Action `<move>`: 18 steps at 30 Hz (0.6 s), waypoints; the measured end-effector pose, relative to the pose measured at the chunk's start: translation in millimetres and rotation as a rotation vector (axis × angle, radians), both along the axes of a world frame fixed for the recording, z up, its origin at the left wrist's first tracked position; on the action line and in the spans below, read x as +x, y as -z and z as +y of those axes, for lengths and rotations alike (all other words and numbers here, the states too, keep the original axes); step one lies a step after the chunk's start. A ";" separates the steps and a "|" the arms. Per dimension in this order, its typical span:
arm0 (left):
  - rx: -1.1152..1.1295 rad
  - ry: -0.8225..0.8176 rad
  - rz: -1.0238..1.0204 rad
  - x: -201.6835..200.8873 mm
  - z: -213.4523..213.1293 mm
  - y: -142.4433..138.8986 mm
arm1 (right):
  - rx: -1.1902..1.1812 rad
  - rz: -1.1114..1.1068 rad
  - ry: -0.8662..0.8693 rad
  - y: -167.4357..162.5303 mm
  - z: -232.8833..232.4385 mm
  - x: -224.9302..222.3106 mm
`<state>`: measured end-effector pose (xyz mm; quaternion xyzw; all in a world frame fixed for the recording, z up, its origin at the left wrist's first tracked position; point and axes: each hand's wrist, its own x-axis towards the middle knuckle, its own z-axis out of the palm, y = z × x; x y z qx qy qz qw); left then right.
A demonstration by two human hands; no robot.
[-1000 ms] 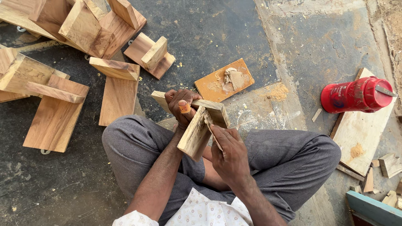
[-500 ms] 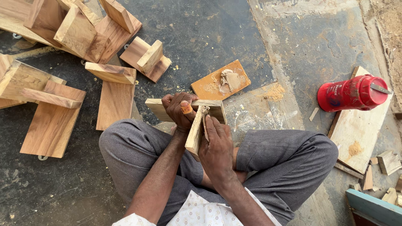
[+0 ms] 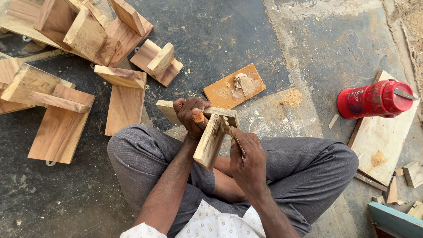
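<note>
I sit cross-legged on a dark floor with an L-shaped wooden piece (image 3: 211,141) raised over my lap. My left hand (image 3: 190,115) grips its top edge; one fingertip is wrapped in orange tape. My right hand (image 3: 247,159) presses a thin flat blade (image 3: 232,134), smeared with pale filler, against the inner corner of the piece. An orange board (image 3: 233,86) carrying a lump of beige filler lies on the floor just beyond the piece.
Several similar L-shaped wooden pieces (image 3: 83,35) are piled at the upper left, with flat boards (image 3: 59,130) beside my left knee. A red plastic bottle (image 3: 374,99) lies on a pale board (image 3: 381,141) at right. Small wood offcuts (image 3: 412,174) sit at the lower right.
The wooden piece has been turned more edge-on and my right hand has slid the blade up along its inner corner. My left hand keeps its grip on the top.
</note>
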<state>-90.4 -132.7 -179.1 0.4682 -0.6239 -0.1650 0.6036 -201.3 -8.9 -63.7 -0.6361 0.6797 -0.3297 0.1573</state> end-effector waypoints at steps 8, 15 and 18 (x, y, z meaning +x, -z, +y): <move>0.002 -0.005 -0.031 -0.5 0.9 -0.7 | -0.042 -0.001 0.028 24.2 -9.8 12.4; -0.013 0.024 -0.053 1.6 3.3 -1.0 | 0.221 -0.208 0.014 10.9 -14.3 -16.0; 0.002 0.026 -0.076 2.1 4.8 -1.1 | 0.229 -0.229 -0.067 3.3 -12.9 -19.3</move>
